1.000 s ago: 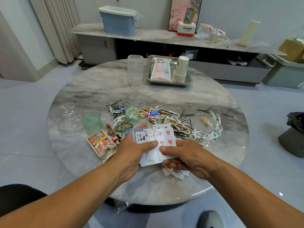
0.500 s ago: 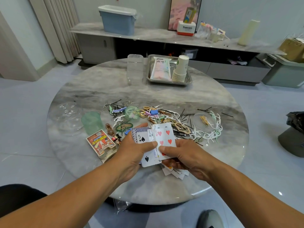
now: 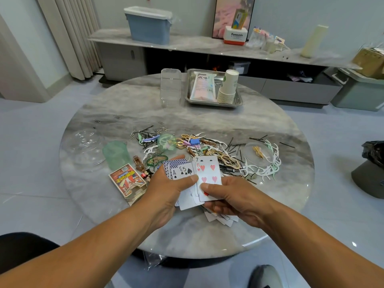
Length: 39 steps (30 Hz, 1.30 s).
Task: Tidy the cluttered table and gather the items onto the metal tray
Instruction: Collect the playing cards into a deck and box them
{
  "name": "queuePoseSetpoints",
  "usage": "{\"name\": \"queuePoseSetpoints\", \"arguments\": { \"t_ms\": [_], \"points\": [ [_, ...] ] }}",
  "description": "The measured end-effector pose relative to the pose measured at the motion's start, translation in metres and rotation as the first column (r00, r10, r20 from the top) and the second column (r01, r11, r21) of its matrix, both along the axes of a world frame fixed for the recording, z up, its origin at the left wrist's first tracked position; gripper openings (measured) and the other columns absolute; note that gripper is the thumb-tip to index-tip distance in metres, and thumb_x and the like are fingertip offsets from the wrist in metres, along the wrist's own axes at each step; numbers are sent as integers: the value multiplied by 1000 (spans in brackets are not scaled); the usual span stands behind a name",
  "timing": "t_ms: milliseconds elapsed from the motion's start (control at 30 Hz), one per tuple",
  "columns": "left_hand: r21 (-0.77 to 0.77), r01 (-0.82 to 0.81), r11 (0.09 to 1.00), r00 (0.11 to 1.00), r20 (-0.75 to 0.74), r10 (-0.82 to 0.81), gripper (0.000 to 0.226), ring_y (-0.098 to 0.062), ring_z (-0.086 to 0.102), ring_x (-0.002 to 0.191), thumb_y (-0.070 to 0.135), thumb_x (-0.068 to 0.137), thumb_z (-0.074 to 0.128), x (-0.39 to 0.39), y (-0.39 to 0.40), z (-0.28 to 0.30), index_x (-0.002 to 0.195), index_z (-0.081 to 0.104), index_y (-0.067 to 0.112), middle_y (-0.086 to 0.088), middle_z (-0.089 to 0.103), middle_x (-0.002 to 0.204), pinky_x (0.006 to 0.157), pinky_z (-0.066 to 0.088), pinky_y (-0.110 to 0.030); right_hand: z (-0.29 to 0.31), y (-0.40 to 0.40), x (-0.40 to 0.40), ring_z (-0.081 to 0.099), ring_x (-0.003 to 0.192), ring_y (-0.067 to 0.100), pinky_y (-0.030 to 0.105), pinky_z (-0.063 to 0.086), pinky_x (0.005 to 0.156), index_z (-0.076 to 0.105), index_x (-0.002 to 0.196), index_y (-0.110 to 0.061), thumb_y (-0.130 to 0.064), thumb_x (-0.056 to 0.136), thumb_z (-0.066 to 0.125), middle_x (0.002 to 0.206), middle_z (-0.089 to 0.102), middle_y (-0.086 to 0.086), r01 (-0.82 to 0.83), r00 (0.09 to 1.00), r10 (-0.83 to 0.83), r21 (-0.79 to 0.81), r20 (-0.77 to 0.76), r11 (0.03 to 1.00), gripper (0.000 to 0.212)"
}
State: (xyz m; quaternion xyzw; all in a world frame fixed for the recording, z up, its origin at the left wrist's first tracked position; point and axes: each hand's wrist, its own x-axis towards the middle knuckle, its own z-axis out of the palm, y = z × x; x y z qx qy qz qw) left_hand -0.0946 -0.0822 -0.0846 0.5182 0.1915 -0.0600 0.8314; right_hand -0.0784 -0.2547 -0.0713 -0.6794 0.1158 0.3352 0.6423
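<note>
Our left hand (image 3: 166, 188) and right hand (image 3: 232, 199) pinching a fan of playing cards (image 3: 195, 177) at lower centre, long edges pointing away, loose cards (image 3: 220, 219) beneath, metal tray (image 3: 239, 101) upper centre holding paper cups (image 3: 227, 88) and a packet (image 3: 202, 86)

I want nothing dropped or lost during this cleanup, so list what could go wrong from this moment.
1. The playing cards sit in a loose, uneven fan between the left hand and right hand; some may slip onto the loose cards below or off the table edge.
2. The hairpins and clips lie between the hands and the metal tray; a reach across could scatter them.
</note>
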Motion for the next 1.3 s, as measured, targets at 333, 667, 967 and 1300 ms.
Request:
{"name": "queuePoseSetpoints", "arguments": {
  "t_ms": [333, 667, 967, 1300],
  "points": [
    [-70, 17, 997, 1000, -15, -18, 67, -37, 68, 109, -22, 90, 48, 2, -1, 4, 141, 52, 21, -14, 68, 123, 90, 56, -56, 0, -2, 1, 74, 76, 17, 21, 57, 59, 69, 117, -10, -25, 93, 74, 100, 78, 13, 19, 1000, -18, 11, -12, 1000, 29],
    [0, -110, 994, 983, -146, 109, 35, -35, 73, 96, -2, 90, 69, 6, 6, -2, 123, 63, 9, -18, 74, 109, 85, 59, -54, -1, -6, 12, 75, 73, 13, 21, 55, 53, 65, 119, -12, -22, 97, 70, 97, 78, 5, 126, 988, -103, -208, 116, 970, 25],
    [-118, -61, 991, 976, -214, 34, 46, -41, 67, 104, -19, 95, 43, 8, 6, 6, 132, 51, 8, -25, 65, 118, 78, 56, -50, -27, -17, 9, 55, 119, 25, 40, 48, 94, 58, 135, -29, -50, 91, 67, 132, 59, 1, 93, 856, 481, -971, 190, 218, 50],
    [-22, 29, 999, 996, -78, -30, 36, -33, 75, 88, -12, 79, 73, 1, 3, 1, 109, 68, 7, -17, 77, 100, 75, 62, -49, -5, 5, 0, 65, 53, 8, 18, 46, 44, 67, 91, -3, -28, 82, 85, 76, 75, 7, 59, 958, -28, -101, 285, 993, 32]
  ]
}}
